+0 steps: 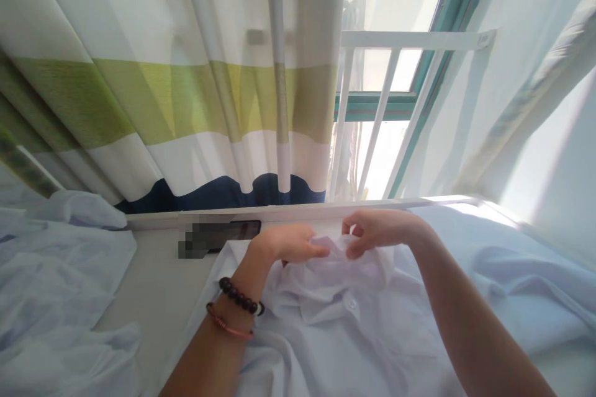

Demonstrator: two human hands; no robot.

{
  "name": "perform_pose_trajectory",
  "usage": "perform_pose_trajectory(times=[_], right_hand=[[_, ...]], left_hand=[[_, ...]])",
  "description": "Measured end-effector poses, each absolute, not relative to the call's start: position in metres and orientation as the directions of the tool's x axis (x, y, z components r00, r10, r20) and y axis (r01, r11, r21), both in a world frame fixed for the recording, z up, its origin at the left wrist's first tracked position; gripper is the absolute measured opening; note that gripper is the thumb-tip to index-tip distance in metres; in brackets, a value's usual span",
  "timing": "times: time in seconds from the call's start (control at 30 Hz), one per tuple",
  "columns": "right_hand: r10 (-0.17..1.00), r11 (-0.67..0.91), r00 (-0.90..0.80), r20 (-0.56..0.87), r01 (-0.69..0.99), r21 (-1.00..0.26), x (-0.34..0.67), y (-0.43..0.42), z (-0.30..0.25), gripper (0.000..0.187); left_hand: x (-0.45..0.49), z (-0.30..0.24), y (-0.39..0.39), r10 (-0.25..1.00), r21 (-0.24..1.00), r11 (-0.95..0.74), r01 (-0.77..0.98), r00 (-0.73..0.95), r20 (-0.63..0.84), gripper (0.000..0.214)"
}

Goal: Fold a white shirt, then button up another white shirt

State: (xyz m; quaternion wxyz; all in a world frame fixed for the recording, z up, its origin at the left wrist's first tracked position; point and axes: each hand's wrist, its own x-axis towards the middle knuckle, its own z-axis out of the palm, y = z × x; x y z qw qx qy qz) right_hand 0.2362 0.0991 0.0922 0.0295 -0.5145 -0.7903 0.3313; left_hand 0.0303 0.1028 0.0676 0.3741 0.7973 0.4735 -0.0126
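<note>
A white buttoned shirt [344, 335] lies spread in front of me, with a button showing just below its collar area. My left hand [295, 244] pinches the raised fabric near the collar between thumb and fingers. Close by on the right, my right hand [372, 231] has its fingers curled at the same fold, thumb and index at the cloth. A small gap separates the two hands. Dark beads and a reddish band circle my left wrist. Part of the collar is hidden under the hands.
Crumpled white cloth [60, 285] lies at the left on the pale surface [149, 285]. A dark phone [244, 230], partly blurred out, sits beyond the shirt. A striped curtain [209, 93] hangs behind, beside a white railing [414, 41] and a window. More pale fabric [526, 279] spreads at right.
</note>
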Motion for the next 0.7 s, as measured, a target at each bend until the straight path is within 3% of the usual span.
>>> perform_pose_trajectory(times=[0.1,0.3,0.4,0.5,0.57,0.7], right_hand=[[0.837,0.245,-0.434,-0.333,0.841,-0.482,0.225,0.103,0.081,0.022],[0.802,0.319,-0.527,-0.281,0.776,-0.544,0.225,0.101,0.081,0.017],[0.792,0.356,-0.594,-0.142,0.638,-0.682,0.234,0.098,0.09,0.019],[0.782,0.296,-0.623,-0.029,0.412,-0.862,0.242,0.092,0.1,0.022],[0.767,0.241,-0.642,-0.015,0.309,-0.92,0.244,0.088,0.107,0.024],[0.748,0.16,-0.663,-0.041,0.239,-0.958,0.243,0.083,0.113,0.025]], left_hand=[[0.033,0.045,0.11,0.725,0.521,-0.201,0.83,0.483,-0.491,0.03],[0.022,0.049,0.109,0.708,0.643,-0.216,0.734,0.572,-0.415,0.032],[0.013,0.073,0.104,0.696,0.718,-0.276,0.639,0.648,-0.309,0.029],[0.003,0.095,0.099,0.715,0.788,-0.312,0.531,0.677,-0.174,0.038],[-0.002,0.103,0.096,0.705,0.85,-0.293,0.438,0.699,-0.117,0.041],[-0.004,0.107,0.091,0.641,0.928,-0.17,0.33,0.753,-0.15,0.033]])
